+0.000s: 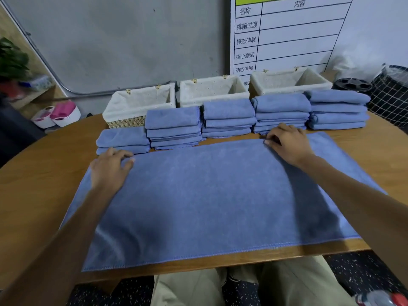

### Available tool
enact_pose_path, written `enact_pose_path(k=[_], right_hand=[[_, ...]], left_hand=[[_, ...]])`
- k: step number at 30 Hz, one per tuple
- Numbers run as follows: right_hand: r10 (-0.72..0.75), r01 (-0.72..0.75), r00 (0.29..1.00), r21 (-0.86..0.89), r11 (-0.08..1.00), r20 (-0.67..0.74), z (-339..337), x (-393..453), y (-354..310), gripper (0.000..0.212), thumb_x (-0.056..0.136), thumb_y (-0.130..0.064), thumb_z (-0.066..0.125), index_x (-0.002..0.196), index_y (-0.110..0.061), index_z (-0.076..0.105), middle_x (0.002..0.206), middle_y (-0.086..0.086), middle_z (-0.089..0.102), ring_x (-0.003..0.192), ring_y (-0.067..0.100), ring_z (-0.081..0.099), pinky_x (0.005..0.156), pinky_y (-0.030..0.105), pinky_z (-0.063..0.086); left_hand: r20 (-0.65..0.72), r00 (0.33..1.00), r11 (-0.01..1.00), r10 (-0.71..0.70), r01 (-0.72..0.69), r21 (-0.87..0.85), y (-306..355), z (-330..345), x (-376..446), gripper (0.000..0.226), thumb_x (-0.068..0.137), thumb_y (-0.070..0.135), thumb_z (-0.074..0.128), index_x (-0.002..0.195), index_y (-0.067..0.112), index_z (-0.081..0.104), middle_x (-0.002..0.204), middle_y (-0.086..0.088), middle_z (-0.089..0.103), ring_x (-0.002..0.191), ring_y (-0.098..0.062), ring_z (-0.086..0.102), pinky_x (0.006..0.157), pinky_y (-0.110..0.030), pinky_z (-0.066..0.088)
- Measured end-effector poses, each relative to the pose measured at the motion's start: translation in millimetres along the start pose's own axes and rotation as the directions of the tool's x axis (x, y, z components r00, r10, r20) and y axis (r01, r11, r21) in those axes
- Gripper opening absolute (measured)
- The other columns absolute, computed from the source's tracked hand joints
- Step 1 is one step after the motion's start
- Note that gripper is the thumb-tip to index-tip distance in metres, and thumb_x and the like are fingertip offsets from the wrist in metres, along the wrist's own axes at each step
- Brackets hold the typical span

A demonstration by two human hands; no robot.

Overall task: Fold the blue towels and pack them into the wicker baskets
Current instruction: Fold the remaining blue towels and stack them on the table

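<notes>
While the person sits at the wooden desk (33,184), a large blue towel (209,195) lies spread flat across it, its stitched near hem running along the desk's front edge. Over on the left, the left hand (108,171) rests at the towel's far left corner, fingers curled over the far edge and thumb lying along it; its grip looks narrow, closed on the cloth there, though the fingertips are hidden from me. Just beyond that hand sits a low stack of two folded towels (122,140), and behind it the left wicker basket (139,104) with its pale cloth lining. Moving across, a taller stack of folded towels (173,127) stands in front of the middle basket (212,90), and a third stack (228,119) sits beside it. Further right, the right hand (287,143) lies on the towel's far edge, some way in from the right corner, fingers bent down onto the hem and knuckles raised, a narrow grip on the fabric. Its fingertips sit just in front of the fourth stack (281,112). The right basket (289,81) stands behind that, and a fifth stack (337,109) ends the row. Both forearms stretch over the towel.
</notes>
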State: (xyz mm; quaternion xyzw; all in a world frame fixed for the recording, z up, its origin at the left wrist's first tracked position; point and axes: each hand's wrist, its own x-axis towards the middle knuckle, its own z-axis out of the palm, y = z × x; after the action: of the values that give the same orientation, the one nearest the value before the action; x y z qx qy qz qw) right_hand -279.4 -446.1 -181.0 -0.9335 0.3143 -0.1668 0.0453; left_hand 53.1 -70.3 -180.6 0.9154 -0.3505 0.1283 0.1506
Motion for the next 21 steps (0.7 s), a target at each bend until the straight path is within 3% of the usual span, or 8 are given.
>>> enact_pose_path(k=[4,9,11,14,16,21], right_hand=[[-0.060,0.072,0.991,0.098,0.993,-0.116,6.9,-1.4,2.9,0.013,0.102,-0.024,0.052,0.097,-0.012,0.055,0.095,0.008,0.055,0.089,0.032,0.049,0.080,0.039,0.031],[-0.067,0.092,0.992,0.230,0.969,-0.111,-4.6,-7.0,-0.2,0.019,0.106,-0.026,0.041,0.098,-0.010,0.047,0.079,0.006,0.054,0.073,0.026,0.046,0.071,0.039,0.032],[-0.093,0.130,0.985,0.265,0.955,-0.148,-7.8,-10.2,2.4,0.036,0.105,-0.041,0.033,0.101,-0.010,0.052,0.083,0.003,0.055,0.076,0.025,0.046,0.068,0.040,0.034],[-0.161,0.196,0.972,0.209,0.958,-0.174,-7.1,-10.1,8.6,0.056,0.102,-0.052,0.020,0.098,-0.011,0.058,0.086,0.001,0.053,0.078,0.027,0.047,0.069,0.045,0.039],[-0.186,0.214,0.968,0.169,0.962,-0.168,-4.3,-6.0,10.9,0.052,0.102,-0.050,0.022,0.095,-0.013,0.058,0.086,-0.001,0.048,0.079,0.028,0.045,0.071,0.045,0.039],[-0.141,0.180,0.965,0.170,0.969,-0.220,-7.5,17.0,6.7,0.024,0.104,-0.027,0.045,0.097,-0.010,0.060,0.090,0.005,0.051,0.084,0.033,0.049,0.073,0.045,0.040]], left_hand=[[-0.060,0.995,0.996,0.082,-0.084,-0.026,-0.2,1.2,0.7,0.007,0.097,0.021,0.061,0.094,0.016,0.065,0.098,-0.006,0.064,0.093,-0.035,0.059,0.079,-0.049,0.039],[-0.109,0.982,0.979,0.151,-0.164,-0.121,2.5,-10.8,-3.7,0.012,0.101,0.011,0.054,0.091,0.011,0.046,0.076,-0.005,0.057,0.070,-0.035,0.057,0.073,-0.047,0.038],[-0.087,0.979,0.971,0.187,-0.197,-0.134,-1.1,-15.2,-6.9,0.010,0.098,0.009,0.058,0.095,0.010,0.048,0.081,-0.005,0.058,0.076,-0.034,0.058,0.078,-0.049,0.040],[-0.065,0.975,0.965,0.214,-0.222,-0.141,-12.5,-18.8,-3.3,0.019,0.095,0.011,0.064,0.112,0.007,0.056,0.108,-0.011,0.065,0.098,-0.035,0.060,0.087,-0.051,0.043],[-0.081,0.970,0.959,0.228,-0.238,-0.152,-20.6,-19.8,4.8,0.021,0.096,0.011,0.065,0.116,0.006,0.060,0.114,-0.012,0.065,0.103,-0.033,0.059,0.087,-0.049,0.046],[-0.049,0.951,0.947,0.305,-0.308,-0.094,-26.8,-25.2,29.3,0.004,0.097,0.013,0.062,0.094,0.013,0.064,0.092,-0.005,0.063,0.086,-0.031,0.057,0.072,-0.043,0.042]])
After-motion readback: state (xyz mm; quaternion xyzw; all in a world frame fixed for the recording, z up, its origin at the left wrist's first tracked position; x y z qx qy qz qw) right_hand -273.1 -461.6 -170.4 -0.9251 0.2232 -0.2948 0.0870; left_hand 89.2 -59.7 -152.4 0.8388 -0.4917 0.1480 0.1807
